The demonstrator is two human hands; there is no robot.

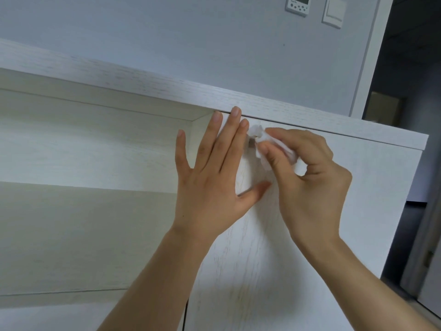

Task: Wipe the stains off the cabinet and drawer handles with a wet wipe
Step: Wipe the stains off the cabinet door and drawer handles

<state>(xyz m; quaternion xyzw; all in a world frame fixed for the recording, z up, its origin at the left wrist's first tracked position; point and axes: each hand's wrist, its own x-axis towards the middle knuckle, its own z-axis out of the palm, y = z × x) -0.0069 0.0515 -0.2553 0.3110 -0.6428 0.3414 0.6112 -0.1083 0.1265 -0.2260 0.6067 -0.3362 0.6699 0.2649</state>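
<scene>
A white wood-grain cabinet door point(298, 235) fills the right half of the view. Near its top left corner a small dark handle knob point(251, 145) shows only in part. My right hand point(307, 187) pinches a crumpled white wet wipe point(262, 149) and holds it against the knob. My left hand point(212, 177) lies flat on the door's left edge with its fingers straight and spread, just left of the knob.
An open shelf compartment point(95, 149) lies to the left of the door, under the cabinet's top board point(143, 80). On the wall above hang a thermostat point(298, 4) and a light switch point(334, 11). A dark doorway point(410, 91) opens at the right.
</scene>
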